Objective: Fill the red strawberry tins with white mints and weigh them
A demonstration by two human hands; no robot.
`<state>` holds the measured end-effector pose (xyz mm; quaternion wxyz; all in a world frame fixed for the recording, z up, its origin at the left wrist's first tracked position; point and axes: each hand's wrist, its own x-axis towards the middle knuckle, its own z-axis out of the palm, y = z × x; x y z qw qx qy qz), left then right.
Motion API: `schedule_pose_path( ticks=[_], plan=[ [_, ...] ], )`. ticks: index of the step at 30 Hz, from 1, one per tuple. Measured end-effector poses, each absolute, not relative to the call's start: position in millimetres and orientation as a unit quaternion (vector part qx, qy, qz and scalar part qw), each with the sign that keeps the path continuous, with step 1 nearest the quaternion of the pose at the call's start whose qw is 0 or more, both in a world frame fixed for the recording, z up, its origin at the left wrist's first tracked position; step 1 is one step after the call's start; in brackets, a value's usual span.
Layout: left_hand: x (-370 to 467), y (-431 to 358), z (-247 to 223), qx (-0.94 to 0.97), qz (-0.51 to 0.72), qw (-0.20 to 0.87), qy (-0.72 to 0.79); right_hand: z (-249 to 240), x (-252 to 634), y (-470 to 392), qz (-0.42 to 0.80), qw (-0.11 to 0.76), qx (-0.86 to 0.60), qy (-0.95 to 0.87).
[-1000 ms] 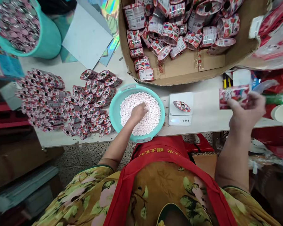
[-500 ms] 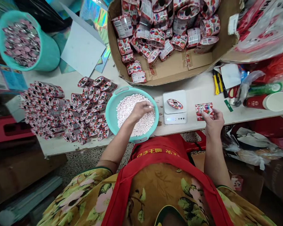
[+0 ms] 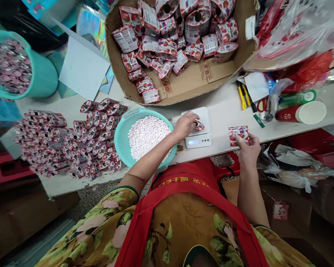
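Scale: on the table straight ahead of me, just right of the basin.
Basin: at the near edge, tablets in it.
Open pouch: on the scale, under my left hand.
Flat pouch: right of the scale, at the near edge, in my right hand.
Pouch pile: on the table, left of the basin.
Box: behind basin and scale, pouches in it.
Bucket: far left, behind the pile, lids in it.
Cup: far right, on its side, scissors and knives to its left.
Bags: behind the cup, right of the box.
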<state>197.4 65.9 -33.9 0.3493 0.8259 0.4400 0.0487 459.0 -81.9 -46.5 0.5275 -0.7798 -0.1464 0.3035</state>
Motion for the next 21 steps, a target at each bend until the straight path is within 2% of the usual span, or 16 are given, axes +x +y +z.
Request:
schedule_pose_path(
  ticks=[4, 6, 10, 12, 15, 18, 21],
  plan=[
    [209.2, 59.8, -31.6, 0.871, -0.02, 0.288, 0.398, -39.9, 451.2, -71.1, 0.328, 0.544, -0.764, -0.118],
    [204.7, 58.0, -25.1, 0.852, -0.027, 0.298, 0.43, -35.7, 444.1, -62.6, 0.34, 0.555, -0.752, -0.099],
    [130.7, 49.8, 8.3, 0.722, 0.181, 0.336, 0.577, -26.1, 422.8, -40.9, 0.408, 0.579, -0.699, -0.102],
    [59.2, 29.8, 30.0, 0.619, 0.28, 0.291, 0.673, -19.8, 408.1, -31.4, 0.455, 0.57, -0.67, -0.137],
    [-69.6, -27.0, 52.0, 0.43, 0.337, 0.167, 0.821, -14.1, 384.9, -22.1, 0.483, 0.547, -0.656, -0.193],
    [-186.9, -100.2, 55.8, 0.217, 0.23, 0.036, 0.948, -16.6, 362.8, -16.1, 0.463, 0.537, -0.663, -0.242],
    [-261.7, -158.3, 45.5, 0.062, 0.083, 0.018, 0.994, -19.1, 339.3, -10.6, 0.454, 0.532, -0.66, -0.273]
  ],
)
